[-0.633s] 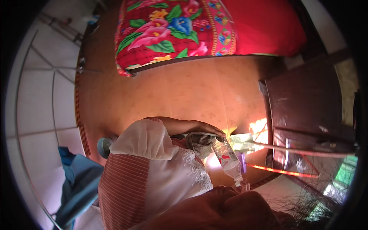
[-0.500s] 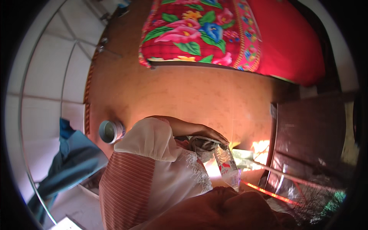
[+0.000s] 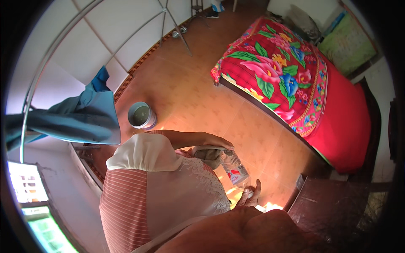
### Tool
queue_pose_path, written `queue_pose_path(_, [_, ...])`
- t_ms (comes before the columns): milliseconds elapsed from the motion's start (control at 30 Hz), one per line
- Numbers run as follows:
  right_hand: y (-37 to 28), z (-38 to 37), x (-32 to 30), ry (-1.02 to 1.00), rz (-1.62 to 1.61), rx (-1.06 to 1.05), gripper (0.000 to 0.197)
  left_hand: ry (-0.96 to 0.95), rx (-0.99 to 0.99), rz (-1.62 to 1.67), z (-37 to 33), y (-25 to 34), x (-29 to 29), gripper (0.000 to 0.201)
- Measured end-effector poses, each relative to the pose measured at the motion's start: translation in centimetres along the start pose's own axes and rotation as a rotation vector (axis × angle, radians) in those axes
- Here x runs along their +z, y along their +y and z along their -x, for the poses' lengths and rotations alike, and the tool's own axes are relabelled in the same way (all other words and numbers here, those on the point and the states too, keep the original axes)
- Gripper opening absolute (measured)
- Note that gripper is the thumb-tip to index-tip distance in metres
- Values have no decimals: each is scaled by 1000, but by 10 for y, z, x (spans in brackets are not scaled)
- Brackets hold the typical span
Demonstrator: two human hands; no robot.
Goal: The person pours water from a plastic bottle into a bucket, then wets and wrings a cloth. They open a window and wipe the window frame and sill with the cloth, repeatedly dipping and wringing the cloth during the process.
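Observation:
My left hand point(image 3: 219, 141) is closed over the base end of a clear plastic bottle point(image 3: 238, 173) with a red and white label. Bunched under that hand, against my body, is a grey cloth point(image 3: 206, 154). The bottle slants down and to the right. At its neck end my right hand point(image 3: 251, 195) has its fingers bent round a small whitish cap, with one finger sticking up. The bottle's contents are hard to make out.
A bucket point(image 3: 142, 115) with greyish liquid stands on the tiled floor to the left. Blue-grey cloth point(image 3: 84, 118) hangs from a metal rack point(image 3: 69, 31). A bed with a red floral blanket point(image 3: 274, 71) lies far right, and a dark brown panel point(image 3: 333, 202) is near right.
The view has turned, so the bed sits further right and more of the left wall shows. My right hand has come into sight at the bottle's neck. My left hand still holds the bottle.

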State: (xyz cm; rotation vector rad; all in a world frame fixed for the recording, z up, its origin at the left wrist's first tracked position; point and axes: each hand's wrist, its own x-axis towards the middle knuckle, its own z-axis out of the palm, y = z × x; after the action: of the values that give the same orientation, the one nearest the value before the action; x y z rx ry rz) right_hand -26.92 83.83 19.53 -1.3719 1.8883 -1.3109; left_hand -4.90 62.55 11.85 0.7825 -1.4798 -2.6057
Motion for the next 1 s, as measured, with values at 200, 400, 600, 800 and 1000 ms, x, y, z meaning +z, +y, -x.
queue_pose_path(200, [-35,-46,53,-166,-239,-234,56,22,106,13,38,-15,-50,36])
queue_pose_path(400, [-10,-100,172,136,-784,293,52,329,301,-248,89,32,-113,43])
queue_pose_path(600, [-105,-171,284,-175,-918,409,62,531,275,8,166,45,-227,39])
queue_pose_path(800, [-166,-258,358,-707,-526,-148,50,371,407,443,202,36,-325,39])
queue_pose_path(1000, [-177,-360,479,-429,-731,-33,17,732,597,267,194,84,-401,38])
